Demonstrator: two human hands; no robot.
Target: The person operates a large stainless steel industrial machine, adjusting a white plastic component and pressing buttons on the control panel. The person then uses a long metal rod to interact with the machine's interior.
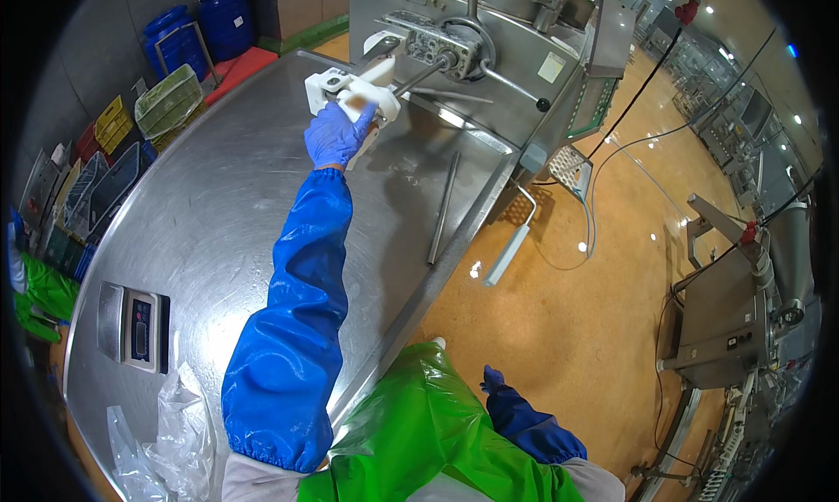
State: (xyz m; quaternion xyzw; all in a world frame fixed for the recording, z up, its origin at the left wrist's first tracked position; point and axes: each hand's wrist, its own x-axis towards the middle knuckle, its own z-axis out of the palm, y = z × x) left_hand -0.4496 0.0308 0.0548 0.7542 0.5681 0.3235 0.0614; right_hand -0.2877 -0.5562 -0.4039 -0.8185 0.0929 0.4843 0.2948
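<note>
My left hand (pixel 334 135), in a thin blue glove, reaches far forward over the steel table (pixel 216 240). Its fingers wrap the near side of a white plastic fitting (pixel 357 96) at the front of a steel machine (pixel 505 56); the fingertips are partly hidden. A metal tube (pixel 419 76) runs from the machine's front block (pixel 436 46) towards this fitting. On the table, to the right of my left arm, lies a loose metal tube (pixel 444 207). Also gloved, my right hand (pixel 493 379) hangs low beside my green apron (pixel 426 404), over the floor, touching nothing that I can see.
A small digital scale (pixel 134 328) and crumpled clear plastic bags (pixel 183 430) sit on the table's left side. Crates (pixel 170 102) and blue drums (pixel 226 17) line the wall. A grey-handled lever (pixel 508 256) juts past the table edge. Cables (pixel 655 76) hang at right.
</note>
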